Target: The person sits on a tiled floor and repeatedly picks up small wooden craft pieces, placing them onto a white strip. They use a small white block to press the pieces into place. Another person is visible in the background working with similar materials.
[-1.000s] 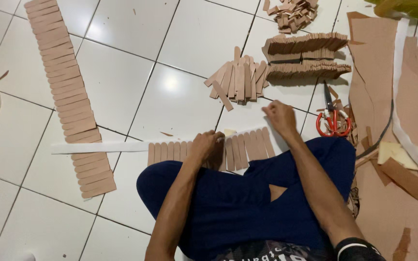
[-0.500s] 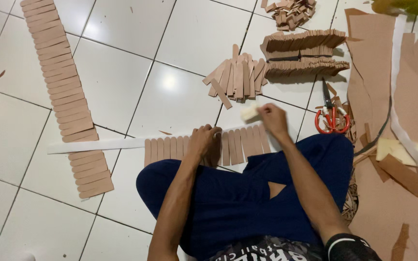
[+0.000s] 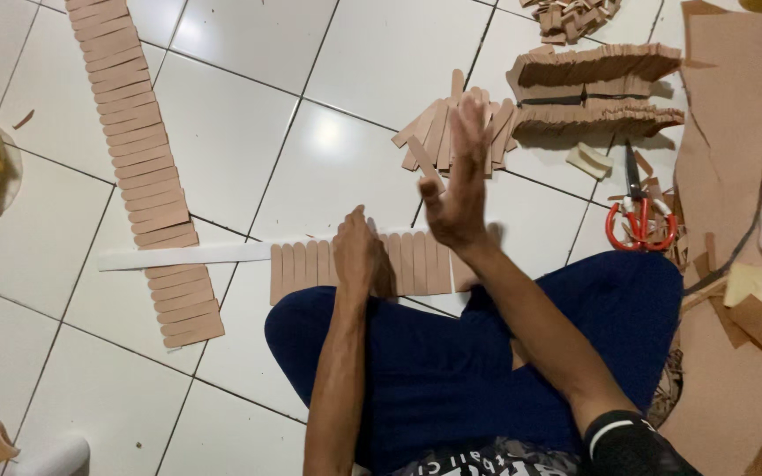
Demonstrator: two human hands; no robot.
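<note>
Pressing down, the left hand (image 3: 356, 256) lies flat on the row of brown cardboard strips (image 3: 359, 267) stuck along a white tape band (image 3: 183, 256) that runs out to its left. Above it the right hand (image 3: 457, 189) is raised, fingers stretched, pinching one loose strip (image 3: 425, 173) between thumb and forefinger. Risk here, I'd say: that strip lands crooked or overlaps its neighbour if the holding hand slips and the row shifts. Beyond the right hand sits the loose strip pile (image 3: 447, 128); red-handled scissors (image 3: 638, 216) lie to its right, blades close enough to snag a returning wrist.
</note>
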